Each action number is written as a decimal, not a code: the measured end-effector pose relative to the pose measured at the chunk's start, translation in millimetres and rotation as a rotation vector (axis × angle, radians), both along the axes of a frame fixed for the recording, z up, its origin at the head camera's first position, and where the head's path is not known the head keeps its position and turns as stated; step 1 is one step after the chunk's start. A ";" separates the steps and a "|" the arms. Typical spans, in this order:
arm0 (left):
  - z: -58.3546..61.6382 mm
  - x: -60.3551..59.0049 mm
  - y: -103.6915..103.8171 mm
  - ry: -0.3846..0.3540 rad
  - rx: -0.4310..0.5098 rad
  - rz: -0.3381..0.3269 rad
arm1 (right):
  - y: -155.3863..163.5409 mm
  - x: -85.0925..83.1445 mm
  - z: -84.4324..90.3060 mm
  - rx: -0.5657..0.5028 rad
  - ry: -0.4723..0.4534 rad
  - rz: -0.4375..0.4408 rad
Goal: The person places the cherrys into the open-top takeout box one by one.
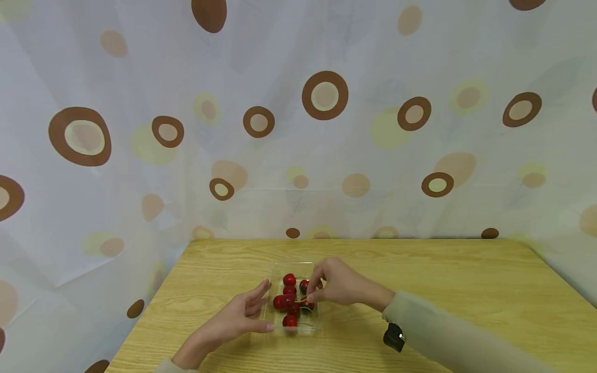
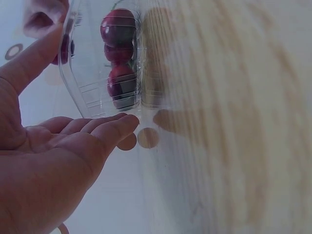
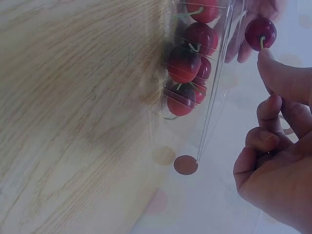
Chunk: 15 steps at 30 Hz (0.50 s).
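Note:
A clear plastic container sits on the table with several dark red cherries in it. Above the container a single cherry hangs by its green stem. My right hand pinches that stem between thumb and forefinger, the other fingers curled in. On the container's left side is my left hand, thumb and fingers spread around its near left corner. Its fingers are fairly straight in the left wrist view, and the thumb lies along the rim; whether it presses the plastic I cannot tell.
The wooden table reaches back to a pale curtain patterned with brown and yellow ovals, which also hangs along the left and right sides. A small black device is strapped at the right sleeve.

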<state>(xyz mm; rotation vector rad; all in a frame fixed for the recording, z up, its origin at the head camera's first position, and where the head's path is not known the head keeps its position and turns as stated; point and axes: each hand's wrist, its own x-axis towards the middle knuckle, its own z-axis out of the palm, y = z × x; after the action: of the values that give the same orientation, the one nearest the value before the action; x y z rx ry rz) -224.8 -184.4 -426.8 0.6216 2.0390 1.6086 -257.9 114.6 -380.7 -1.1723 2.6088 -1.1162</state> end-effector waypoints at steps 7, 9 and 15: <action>-0.8 -0.3 1.0 0.011 -0.005 0.007 | -9.5 -1.7 -4.1 0.002 -0.002 0.011; -1.1 -0.1 1.3 0.007 -0.003 0.006 | -12.1 -1.8 -5.4 0.004 -0.012 0.012; -1.1 -0.2 1.2 0.006 0.000 0.005 | -18.4 -3.6 -9.3 0.007 -0.016 0.001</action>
<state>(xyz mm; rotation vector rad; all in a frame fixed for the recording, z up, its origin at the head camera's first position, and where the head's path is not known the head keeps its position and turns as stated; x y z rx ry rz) -225.0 -183.3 -427.9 0.6227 2.0468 1.6112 -261.5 96.2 -390.0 -1.1581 2.5980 -1.1113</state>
